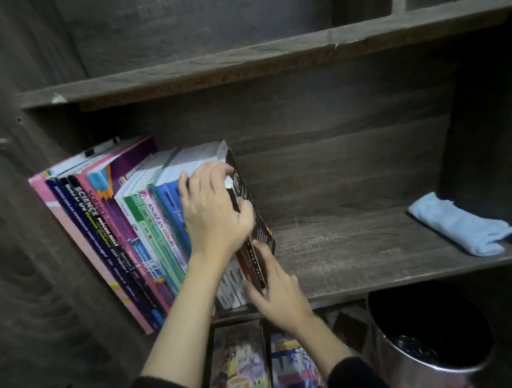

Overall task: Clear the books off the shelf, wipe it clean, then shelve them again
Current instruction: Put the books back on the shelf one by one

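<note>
The dark, scuffed wood-grain shelf (372, 246) carries a row of glossy paperback books (101, 227) at its left end, standing on end, spines outward, leaning left. A round shiny metal bin (422, 333) sits below. The left hand (214, 214) and right hand (277, 291) both grip the flat black book (260, 229) ending the row. A folded soft blue cloth (460, 226) lies far right.

Two hands show: one left hand (213, 208) and one right hand (277, 288). The row of upright books (116, 232) has roughly a dozen spines, one of them a black-covered book (261, 232). The hands hide some, so the exact number cannot be told. There is one light blue cloth (460, 226), one shiny metal bin (409, 373), and two colourful magazine covers (238, 366) in the compartment below.
</note>
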`<state>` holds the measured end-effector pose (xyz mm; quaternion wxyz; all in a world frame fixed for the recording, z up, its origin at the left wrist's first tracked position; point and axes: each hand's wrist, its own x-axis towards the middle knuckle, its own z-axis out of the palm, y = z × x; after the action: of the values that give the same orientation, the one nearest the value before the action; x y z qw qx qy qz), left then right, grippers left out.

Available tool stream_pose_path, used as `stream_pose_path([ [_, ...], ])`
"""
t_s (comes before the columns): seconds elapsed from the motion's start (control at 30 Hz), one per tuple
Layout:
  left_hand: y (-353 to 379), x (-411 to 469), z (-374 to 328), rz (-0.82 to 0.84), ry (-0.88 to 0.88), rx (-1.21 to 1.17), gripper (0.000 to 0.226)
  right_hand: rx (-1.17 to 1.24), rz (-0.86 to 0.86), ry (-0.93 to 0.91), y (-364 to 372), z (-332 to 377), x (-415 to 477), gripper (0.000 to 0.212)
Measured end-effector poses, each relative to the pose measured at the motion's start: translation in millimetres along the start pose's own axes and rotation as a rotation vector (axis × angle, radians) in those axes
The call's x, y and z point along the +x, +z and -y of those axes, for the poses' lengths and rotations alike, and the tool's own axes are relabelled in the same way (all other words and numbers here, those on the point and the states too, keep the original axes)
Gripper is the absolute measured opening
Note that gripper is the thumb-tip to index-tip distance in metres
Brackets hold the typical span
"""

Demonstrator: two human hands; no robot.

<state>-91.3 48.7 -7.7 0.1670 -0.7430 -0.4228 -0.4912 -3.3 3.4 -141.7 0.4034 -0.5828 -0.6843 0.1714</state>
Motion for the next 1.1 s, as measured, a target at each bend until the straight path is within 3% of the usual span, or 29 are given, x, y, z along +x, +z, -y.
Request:
stream_pose_path([
  [0.13,-10.7,5.8,6.3,0.071,0.081,0.113,0.040,0.084,0.293,0.117,-24.4,-17.4,7.3,0.115],
  [0.2,-20.2,9.4,13.4,0.156,0.141,0.114,0.049,0.189,0.408,0.158,-32.5,-21.3,7.1,0.123],
  [0.37,-40.7,13.1,18.7,0.381,0.179,0.107,0.091,0.182,0.408,0.163,-34.5,-21.6,6.9,0.118],
  [0.53,-44.4,17.9,13.4,0.445,0.131,0.110,0.113,0.193,0.379,0.204,-33.3,-24.1,6.6,0.115],
  [0.7,-43.3,18.8,15.1,0.469,0.117,0.080,0.108,0.196,0.314,0.256,-28.0,-27.4,8.9,0.113],
  [0.83,-36.6,13.5,13.1,0.374,0.106,0.088,0.093,0.092,0.211,0.308,-19.7,-32.0,10.0,0.097],
  [1.1,-29.1,10.6,7.5,0.329,0.076,0.111,0.085,-0.043,0.221,0.291,-21.3,-31.5,10.7,0.094],
])
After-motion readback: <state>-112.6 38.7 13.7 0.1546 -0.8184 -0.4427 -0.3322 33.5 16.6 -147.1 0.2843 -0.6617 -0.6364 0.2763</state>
